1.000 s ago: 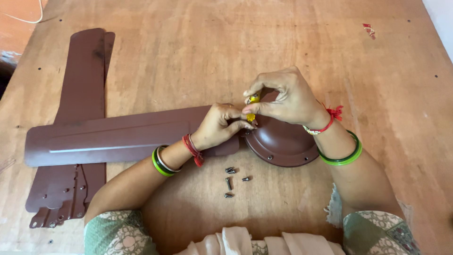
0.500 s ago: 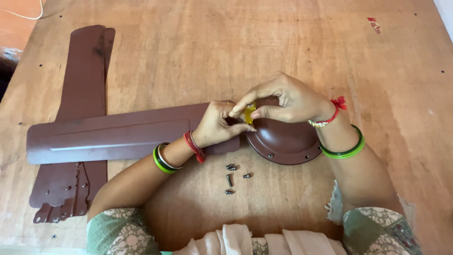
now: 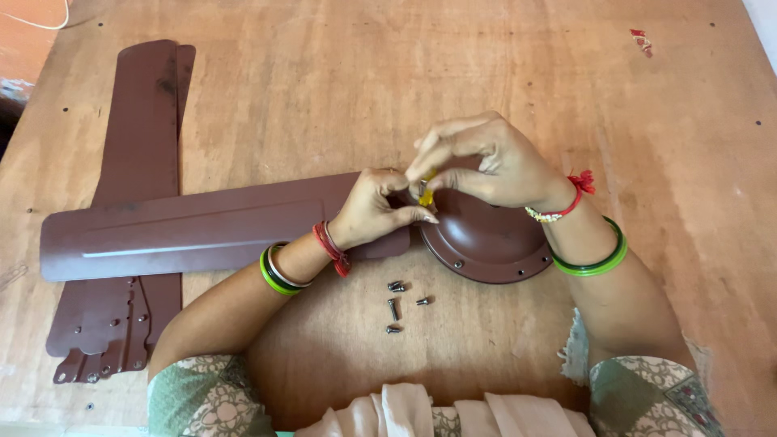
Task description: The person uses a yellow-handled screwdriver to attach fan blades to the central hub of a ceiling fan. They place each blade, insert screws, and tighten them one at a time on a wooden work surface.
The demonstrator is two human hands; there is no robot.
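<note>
A: Item one, the hands?

B: The right hand (image 3: 486,166) is curled, its fingertips pinching the small yellow translucent screwdriver handle (image 3: 426,197), which stands near upright at the 10 o'clock rim of the round brown metal fan hub (image 3: 486,239). The left hand (image 3: 368,212) is closed loosely, thumb and forefinger pressed together just beneath the handle, at the point where the blade meets the hub. What the left fingertips hold is too small to tell.

A: Item two, the long piece under the left hand?

B: One flat brown metal fan blade (image 3: 194,231), lying crosswise, its narrow end touching the hub, its broad end pointing to 9 o'clock.

A: Item three?

B: Two stacked brown metal fan blades (image 3: 137,129), lying under the crosswise blade and running from 11 o'clock down to 7 o'clock; their drilled mounting ends show at the lower left.

A: Loose parts?

B: A cluster of small dark metal screws (image 3: 396,303), four or five, at 6 o'clock of the hands, near the hub's lower edge but apart from it.

A: Surface?

B: A reddish-brown plywood tabletop (image 3: 340,81). A small red scrap (image 3: 640,42) lies at 1 o'clock, well apart from everything.

A: Worn items?

B: Green and red bangles on the left wrist (image 3: 303,263); a green bangle and red thread on the right wrist (image 3: 579,222).
</note>
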